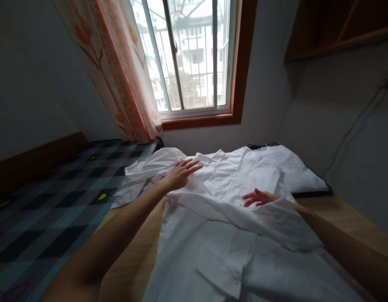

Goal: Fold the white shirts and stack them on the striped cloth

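The left hand (pixel 182 173), fingers spread and gripping nothing, is on or just above the white shirt (pixel 213 205) near its collar (pixel 209 158); the right hand (pixel 259 198) has loosely parted fingers, apparently empty, its wrist behind a fold. The shirt looks largely laid out, collar toward the window (pixel 194 54), but creases and a loose fold across it remain. Beneath is a pale wooden surface (pixel 129 243), with checked bedding (pixel 64 201) alongside, a flowered curtain (pixel 115 71) beyond and a shelf (pixel 335 44) at upper right.
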A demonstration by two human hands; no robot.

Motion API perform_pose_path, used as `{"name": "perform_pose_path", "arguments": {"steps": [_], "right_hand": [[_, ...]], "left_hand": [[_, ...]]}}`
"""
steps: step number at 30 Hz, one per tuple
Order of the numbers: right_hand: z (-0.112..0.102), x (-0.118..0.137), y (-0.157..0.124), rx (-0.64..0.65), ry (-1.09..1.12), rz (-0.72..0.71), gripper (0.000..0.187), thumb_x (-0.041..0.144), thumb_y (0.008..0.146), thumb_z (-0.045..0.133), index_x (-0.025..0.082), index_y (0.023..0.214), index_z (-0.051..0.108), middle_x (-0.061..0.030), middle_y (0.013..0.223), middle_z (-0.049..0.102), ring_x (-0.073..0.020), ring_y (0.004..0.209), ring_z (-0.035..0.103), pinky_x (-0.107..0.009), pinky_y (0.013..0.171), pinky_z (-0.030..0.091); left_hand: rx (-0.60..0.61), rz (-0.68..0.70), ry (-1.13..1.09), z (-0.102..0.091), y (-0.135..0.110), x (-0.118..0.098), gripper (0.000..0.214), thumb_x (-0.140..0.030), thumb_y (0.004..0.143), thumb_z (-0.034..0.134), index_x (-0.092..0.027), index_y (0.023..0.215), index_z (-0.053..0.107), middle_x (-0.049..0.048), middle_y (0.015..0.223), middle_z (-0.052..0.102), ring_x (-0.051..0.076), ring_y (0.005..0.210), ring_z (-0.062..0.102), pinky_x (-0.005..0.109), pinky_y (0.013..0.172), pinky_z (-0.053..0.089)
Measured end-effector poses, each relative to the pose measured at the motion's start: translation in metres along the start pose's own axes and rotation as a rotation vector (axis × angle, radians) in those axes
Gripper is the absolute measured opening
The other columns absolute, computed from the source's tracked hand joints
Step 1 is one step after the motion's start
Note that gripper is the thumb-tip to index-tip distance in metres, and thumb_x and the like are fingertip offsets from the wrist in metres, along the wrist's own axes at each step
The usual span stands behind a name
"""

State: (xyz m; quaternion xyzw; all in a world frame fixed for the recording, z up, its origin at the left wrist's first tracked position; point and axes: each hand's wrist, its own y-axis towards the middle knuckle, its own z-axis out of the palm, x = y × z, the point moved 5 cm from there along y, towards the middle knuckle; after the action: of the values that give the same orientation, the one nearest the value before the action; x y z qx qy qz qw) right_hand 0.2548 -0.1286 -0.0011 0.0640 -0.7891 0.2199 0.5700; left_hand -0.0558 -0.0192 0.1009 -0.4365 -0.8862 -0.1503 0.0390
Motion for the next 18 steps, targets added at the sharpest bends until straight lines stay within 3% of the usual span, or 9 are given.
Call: {"name": "perform_pose_path", "arguments": {"steps": [2,4,7,10,13,16,18], "right_hand": [[0.001,0.006,-0.032,0.069,-0.047,0.003,0.062,0.067,0.088,0.04,0.024,0.127,0.063,-0.011,0.123,0.065,-0.0267,0.107,0.064,-0.038,0.085,0.053],[0.007,0.011,-0.061,0.114,-0.107,-0.004,0.062,0.061,0.079,0.059,0.026,0.13,0.06,-0.0106,0.125,0.063,-0.0272,0.105,0.064,-0.037,0.081,0.054],[0.027,0.017,-0.098,0.106,-0.25,-0.044,0.069,0.045,0.07,0.073,0.029,0.135,0.055,-0.0113,0.128,0.061,-0.0259,0.099,0.066,-0.034,0.076,0.057],[0.052,0.026,-0.125,-0.068,-0.536,-0.274,0.084,0.043,0.067,0.078,0.033,0.143,0.045,-0.0122,0.14,0.053,-0.0305,0.114,0.061,-0.039,0.086,0.056],[0.081,0.024,-0.135,-0.196,-0.785,-0.512,0.09,0.046,0.068,0.079,0.035,0.147,0.038,-0.0118,0.146,0.047,-0.0336,0.125,0.053,-0.043,0.093,0.054],[0.09,0.008,-0.126,-0.362,-0.866,-0.511,0.08,0.044,0.079,0.069,0.031,0.15,0.033,-0.0134,0.139,0.054,-0.0313,0.121,0.057,-0.044,0.093,0.053],[0.089,0.002,-0.118,-0.473,-0.925,-0.482,0.081,0.049,0.079,0.067,0.028,0.15,0.033,-0.0157,0.139,0.054,-0.0339,0.121,0.056,-0.048,0.095,0.051]], "left_hand": [[0.143,0.06,-0.007,0.011,0.021,-0.001,0.051,-0.003,0.067,0.048,-0.025,0.108,0.07,0.0046,0.13,0.063,0.026,0.125,0.048,0.044,0.107,0.029],[0.246,0.041,-0.02,0.018,0.037,0.005,0.026,-0.008,0.065,0.051,-0.02,0.074,0.072,0.0071,0.094,0.074,0.025,0.101,0.061,0.041,0.099,0.036],[0.233,-0.158,-0.169,0.014,0.052,0.033,0.017,-0.014,0.064,0.049,-0.017,0.054,0.062,0.0036,0.057,0.062,0.019,0.066,0.059,0.033,0.076,0.043],[0.146,-0.396,-0.462,0.004,0.053,0.07,0.017,-0.022,0.063,0.044,-0.018,0.051,0.055,-0.0009,0.05,0.049,0.015,0.054,0.049,0.028,0.059,0.038],[0.071,-0.524,-0.611,-0.003,0.049,0.096,0.017,-0.028,0.062,0.043,-0.019,0.049,0.051,-0.0011,0.05,0.047,0.015,0.055,0.047,0.027,0.056,0.036],[0.054,-0.544,-0.64,-0.004,0.047,0.106,0.02,-0.033,0.062,0.044,-0.02,0.052,0.055,0.0001,0.055,0.053,0.017,0.062,0.051,0.027,0.059,0.039],[0.047,-0.553,-0.645,-0.001,0.046,0.108,0.023,-0.036,0.061,0.044,-0.02,0.058,0.061,0.0009,0.061,0.059,0.018,0.067,0.055,0.027,0.062,0.041]]}}
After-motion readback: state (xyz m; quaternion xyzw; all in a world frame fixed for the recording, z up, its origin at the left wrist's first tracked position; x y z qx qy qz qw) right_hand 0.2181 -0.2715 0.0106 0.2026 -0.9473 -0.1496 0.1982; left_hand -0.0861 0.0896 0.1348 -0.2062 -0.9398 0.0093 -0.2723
